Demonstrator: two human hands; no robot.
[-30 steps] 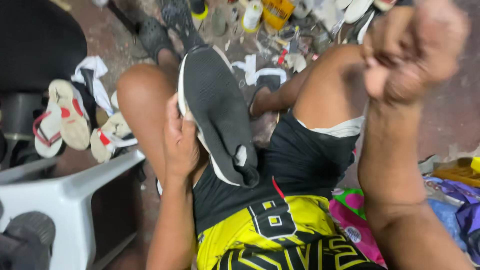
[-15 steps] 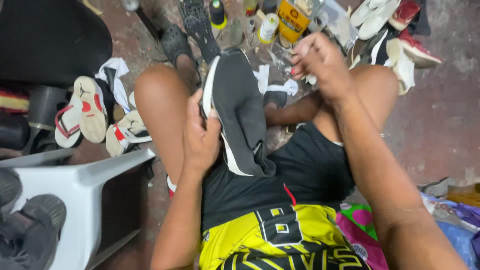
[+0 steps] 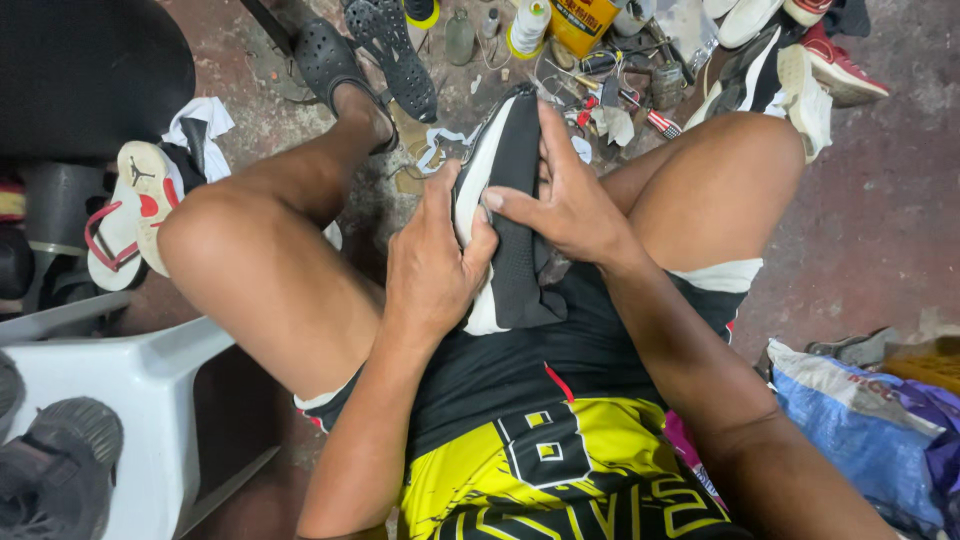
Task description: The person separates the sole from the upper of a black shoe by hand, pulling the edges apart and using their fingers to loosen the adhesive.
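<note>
Shoe: the black shoe (image 3: 512,215) with the white sole edge lies on your lap between your thighs, toe pointing away from you toward the floor clutter.
Left hand: your left hand (image 3: 432,262) wraps the near-left side of the shoe, thumb lying along the white sole edge, fingers clenched around it from below.
Right hand: your right hand (image 3: 565,200) is pressed flat on the black upper, fingers spread toward the toe, index fingertip on the sole seam; it grasps the shoe from the other side.
Step in hand: you seem to be pinching sole and upper together along the left seam, as in pressing a join shut.
Next move calls for: steady, even pressure along that seam, with the left hand keeping the shoe from twisting while the right works toward the toe.
Around you: bottles (image 3: 528,25), small tools (image 3: 640,85), a black clog (image 3: 330,60) on your left foot, a red-and-white sandal (image 3: 125,215), a white plastic chair (image 3: 110,380).
</note>
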